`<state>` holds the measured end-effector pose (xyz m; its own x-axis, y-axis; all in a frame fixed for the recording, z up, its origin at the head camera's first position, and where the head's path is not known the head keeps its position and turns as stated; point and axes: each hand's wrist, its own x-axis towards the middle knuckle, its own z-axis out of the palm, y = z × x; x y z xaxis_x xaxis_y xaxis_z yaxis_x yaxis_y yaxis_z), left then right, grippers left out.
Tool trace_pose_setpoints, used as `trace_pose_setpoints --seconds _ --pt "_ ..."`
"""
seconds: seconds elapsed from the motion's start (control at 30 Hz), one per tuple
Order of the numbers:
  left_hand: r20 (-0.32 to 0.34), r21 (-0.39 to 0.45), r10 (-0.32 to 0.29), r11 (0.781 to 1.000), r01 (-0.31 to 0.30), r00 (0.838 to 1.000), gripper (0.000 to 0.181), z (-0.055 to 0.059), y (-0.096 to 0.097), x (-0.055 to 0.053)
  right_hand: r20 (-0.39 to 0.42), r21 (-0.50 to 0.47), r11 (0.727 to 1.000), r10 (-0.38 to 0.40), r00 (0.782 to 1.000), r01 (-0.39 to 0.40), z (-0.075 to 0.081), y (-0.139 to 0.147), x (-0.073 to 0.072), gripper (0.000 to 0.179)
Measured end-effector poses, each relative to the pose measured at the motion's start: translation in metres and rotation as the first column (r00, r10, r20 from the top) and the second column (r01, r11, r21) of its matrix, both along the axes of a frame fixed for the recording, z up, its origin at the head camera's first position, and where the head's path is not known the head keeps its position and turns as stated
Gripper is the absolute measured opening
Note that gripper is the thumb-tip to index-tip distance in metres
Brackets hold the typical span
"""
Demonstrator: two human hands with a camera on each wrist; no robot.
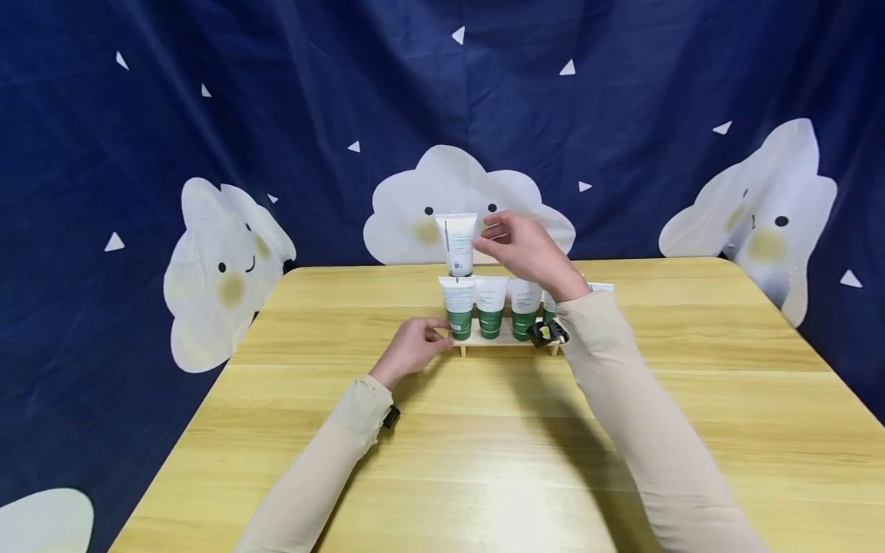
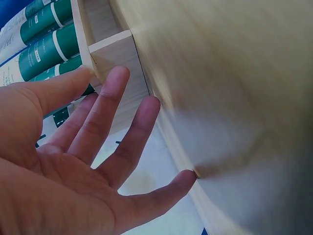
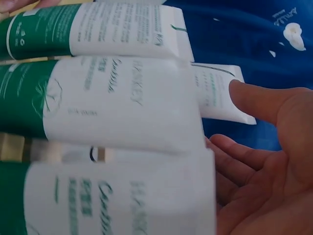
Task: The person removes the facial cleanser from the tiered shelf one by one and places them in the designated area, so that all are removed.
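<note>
A low wooden rack (image 1: 508,343) holds several white and green squeeze tubes (image 1: 490,303) in a row. Behind and above the leftmost one, another white squeeze tube (image 1: 458,244) stands upright. My right hand (image 1: 528,250) is raised beside it, thumb tip right at its edge and the other fingers loosely bent; in the right wrist view, the thumb overlaps this tube (image 3: 215,93). My left hand (image 1: 412,349) pinches the rack's left end. Its thumb (image 2: 63,88) lies along the front edge in the left wrist view, with the remaining fingers spread around the corner.
The rack stands toward the back of a light wooden table (image 1: 449,461). A dark blue cloth (image 1: 332,92) with white clouds and triangles hangs behind it. My right forearm partly covers the tubes at the right end.
</note>
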<state>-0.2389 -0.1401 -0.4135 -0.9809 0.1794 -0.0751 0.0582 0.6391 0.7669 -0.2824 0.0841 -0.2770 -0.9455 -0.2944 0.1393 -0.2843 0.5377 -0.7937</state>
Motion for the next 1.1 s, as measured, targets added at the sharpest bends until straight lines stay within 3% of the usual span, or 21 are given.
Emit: trace_pose_setpoints --seconds 0.27,0.63,0.93,1.1 --pt "-0.007 0.004 -0.005 1.000 0.005 1.000 0.034 -0.001 0.000 -0.001 0.065 0.002 1.000 0.000 0.998 -0.001 -0.009 -0.016 -0.009 0.052" --pt "-0.007 0.003 -0.011 1.000 0.011 1.000 0.035 -0.002 0.000 0.000 0.038 0.053 0.999 -0.012 0.999 0.010 -0.012 -0.022 -0.009 0.025" --pt "-0.008 0.000 -0.007 1.000 0.007 1.000 0.034 -0.003 -0.001 -0.001 0.009 0.060 0.998 -0.023 1.000 0.022 -0.012 -0.021 -0.010 0.020" --pt "0.003 0.000 0.006 1.000 -0.006 1.000 0.035 -0.002 0.001 -0.001 -0.046 0.036 0.998 -0.040 0.998 0.042 -0.003 -0.012 -0.004 0.019"
